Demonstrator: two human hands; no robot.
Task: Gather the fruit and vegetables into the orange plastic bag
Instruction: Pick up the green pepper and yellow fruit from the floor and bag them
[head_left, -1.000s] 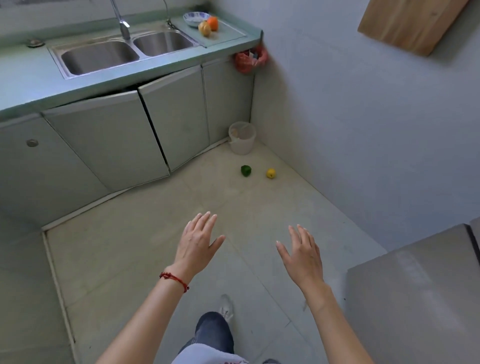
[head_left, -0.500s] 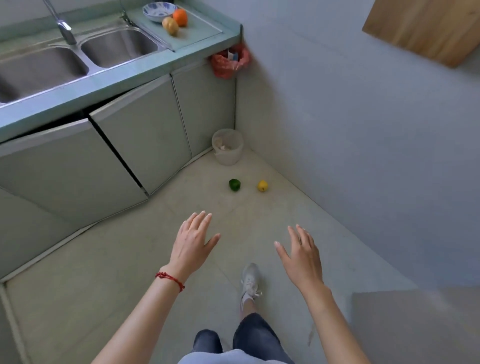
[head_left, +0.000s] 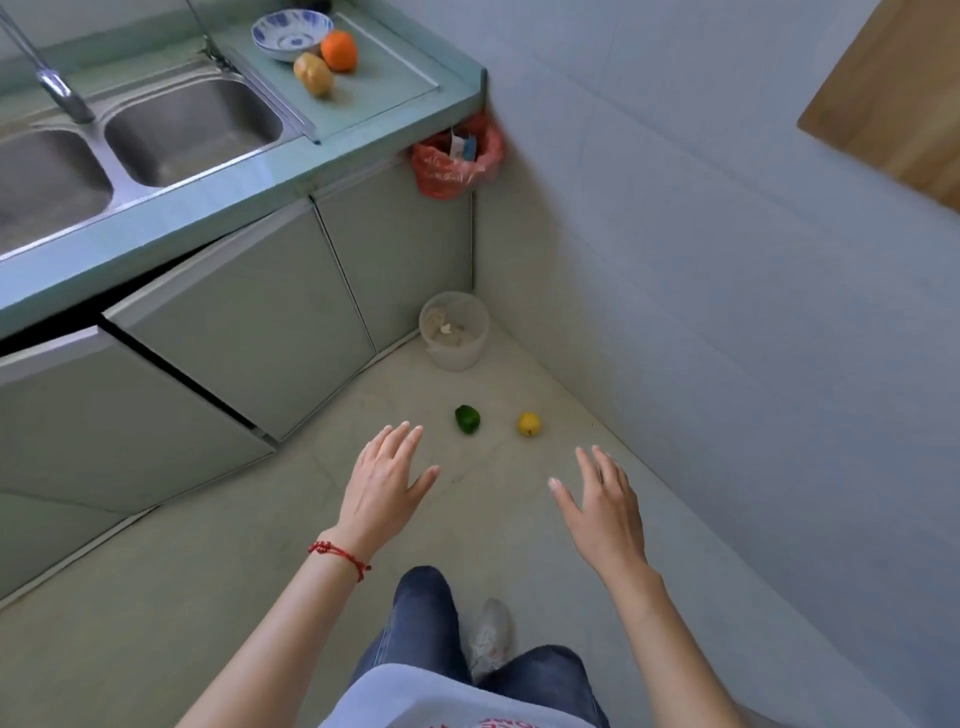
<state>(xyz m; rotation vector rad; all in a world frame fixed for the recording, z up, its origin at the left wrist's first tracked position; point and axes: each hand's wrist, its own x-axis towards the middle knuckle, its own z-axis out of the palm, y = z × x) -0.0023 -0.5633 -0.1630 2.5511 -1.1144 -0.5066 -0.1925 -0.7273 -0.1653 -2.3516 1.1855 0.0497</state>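
A green pepper (head_left: 467, 419) and a yellow fruit (head_left: 529, 424) lie on the floor near the corner. On the counter's right end sit an orange (head_left: 339, 50) and a tan potato-like vegetable (head_left: 313, 75). The orange plastic bag (head_left: 457, 156) hangs at the counter's corner, with some packaging inside. My left hand (head_left: 383, 483) and my right hand (head_left: 602, 506) are held out above the floor, both empty with fingers spread, a little short of the pepper and the yellow fruit.
A blue-and-white bowl (head_left: 292, 34) sits by the orange. A double steel sink (head_left: 156, 130) with a tap fills the counter. A small pale bin (head_left: 455, 331) stands in the floor corner. Cabinet doors (head_left: 249, 322) line the left, one ajar. A wall runs along the right.
I have stepped closer to the corner; the counter, bag, pepper and yellow fruit now appear nearer. Both hands stay open and outstretched.
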